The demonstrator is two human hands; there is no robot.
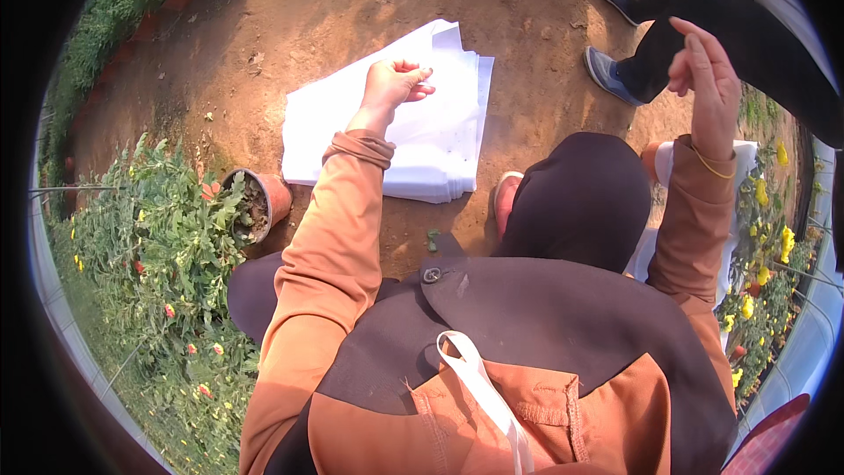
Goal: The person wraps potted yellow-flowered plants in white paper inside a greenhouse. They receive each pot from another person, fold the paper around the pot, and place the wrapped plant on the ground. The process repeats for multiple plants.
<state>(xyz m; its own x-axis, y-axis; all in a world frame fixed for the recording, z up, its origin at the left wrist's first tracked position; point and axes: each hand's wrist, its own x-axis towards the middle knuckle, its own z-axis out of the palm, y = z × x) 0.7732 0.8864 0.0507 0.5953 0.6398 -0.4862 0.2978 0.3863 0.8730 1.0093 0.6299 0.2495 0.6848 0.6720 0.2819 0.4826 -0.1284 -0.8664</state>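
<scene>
A stack of white sheets point(435, 138), paper or thin plastic, lies on the bare soil in front of me, its edges fanned at the right. Over its upper part is my left hand point(397, 82), thumb and fingertips pinched together; a small pale bit seems to show at the fingertips, too bright to name. My right hand point(709, 79) is raised at the right, away from the stack, fingers loosely bent and apart, with nothing seen in it. More white sheeting point(745, 158) lies below and behind my right forearm, beside the yellow flowers.
A tipped plant pot point(273, 201) with soil lies left of the stack, against leafy flowering plants point(158, 244). Yellow-flowered plants point(788, 244) line the right side. Another person's legs point(719, 26) and blue shoes point(610, 72) are at the upper right. Potted greenery point(105, 20) stands at the upper left.
</scene>
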